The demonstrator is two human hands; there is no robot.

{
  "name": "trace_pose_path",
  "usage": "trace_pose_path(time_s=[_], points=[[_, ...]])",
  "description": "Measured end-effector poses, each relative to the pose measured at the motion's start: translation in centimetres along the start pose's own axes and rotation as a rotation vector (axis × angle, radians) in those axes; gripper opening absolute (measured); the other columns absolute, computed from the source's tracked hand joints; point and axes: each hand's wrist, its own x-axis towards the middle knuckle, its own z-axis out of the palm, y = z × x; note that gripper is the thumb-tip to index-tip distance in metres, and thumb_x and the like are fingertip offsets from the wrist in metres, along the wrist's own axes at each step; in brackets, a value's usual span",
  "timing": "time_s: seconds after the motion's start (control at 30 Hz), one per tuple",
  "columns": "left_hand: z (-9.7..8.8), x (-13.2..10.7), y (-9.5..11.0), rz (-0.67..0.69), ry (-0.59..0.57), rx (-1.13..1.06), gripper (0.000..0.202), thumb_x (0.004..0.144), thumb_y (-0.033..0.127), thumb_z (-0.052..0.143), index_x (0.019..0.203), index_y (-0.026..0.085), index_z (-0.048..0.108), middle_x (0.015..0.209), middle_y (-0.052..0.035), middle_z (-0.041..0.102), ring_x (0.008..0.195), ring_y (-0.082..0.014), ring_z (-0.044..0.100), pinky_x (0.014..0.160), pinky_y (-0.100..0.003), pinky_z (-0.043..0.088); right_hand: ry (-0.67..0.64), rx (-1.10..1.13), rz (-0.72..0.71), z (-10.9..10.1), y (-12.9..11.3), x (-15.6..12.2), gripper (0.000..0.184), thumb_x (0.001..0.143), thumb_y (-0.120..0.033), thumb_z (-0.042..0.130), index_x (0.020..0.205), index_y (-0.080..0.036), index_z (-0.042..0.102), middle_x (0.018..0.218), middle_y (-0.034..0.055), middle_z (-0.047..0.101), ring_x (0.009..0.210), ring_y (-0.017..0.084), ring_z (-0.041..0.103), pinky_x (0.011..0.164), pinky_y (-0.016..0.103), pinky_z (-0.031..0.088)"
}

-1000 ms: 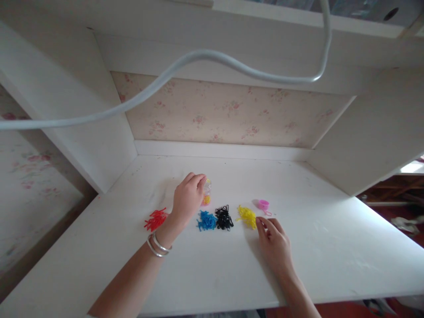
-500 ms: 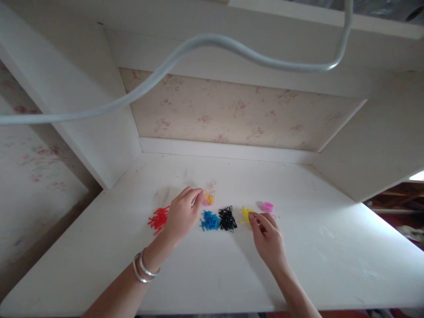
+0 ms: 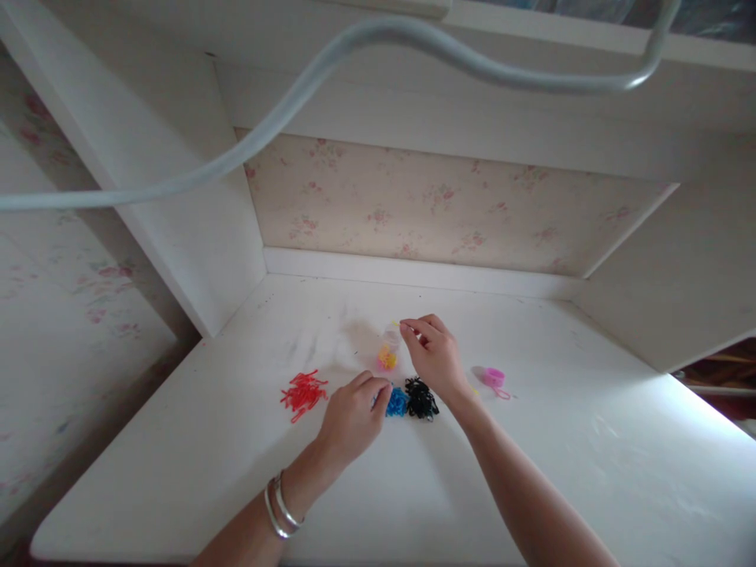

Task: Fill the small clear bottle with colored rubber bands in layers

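My right hand is closed in a pinch beside the mouth of a small clear bottle, with a bit of a yellow rubber band showing at its fingertips. Yellow and pink pieces fill the bottle's lower part. My left hand, two silver bangles on its wrist, has its fingers pressed together at the left edge of a pile of blue rubber bands; what they hold is hidden. Against the blue pile lies a pile of black rubber bands. Red rubber bands are heaped left of my left hand.
A pink cap with a loop lies to the right on the white desk. My right wrist largely covers the yellow pile. A white cable hangs across the upper view. White panels enclose the desk's back and sides.
My right hand has gone from the yellow pile up and left to the bottle's mouth. My left hand has come down from beside the bottle to the blue pile. The view has shifted slightly.
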Motion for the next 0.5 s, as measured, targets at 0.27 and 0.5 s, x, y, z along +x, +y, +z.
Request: trace_pose_path(time_s=[0.27,0.5], points=[[-0.2,0.0,0.0,0.003,-0.022,0.031,0.028,0.096,0.027,0.039,0.089,0.023,0.066,0.082,0.0,0.062,0.07,-0.0117,0.058,0.066,-0.023,0.043,-0.047,-0.021,0.028,-0.4,0.2,0.0,0.031,0.09,-0.041,0.049,0.099,-0.022,0.072,0.086,0.0027,0.061,0.059,0.009,0.05,0.06,0.024,0.042],[-0.2,0.2,0.1,0.0,-0.04,0.065,0.03,0.097,0.029,0.038,0.088,0.022,0.065,0.083,-0.0008,0.063,0.074,-0.0127,0.059,0.067,-0.023,0.044,0.02,-0.059,0.122,-3.3,2.8,-2.3,0.035,0.091,-0.044,0.047,0.09,-0.02,0.072,0.086,0.0035,0.062,0.059,0.01,0.052,0.06,0.025,0.043]])
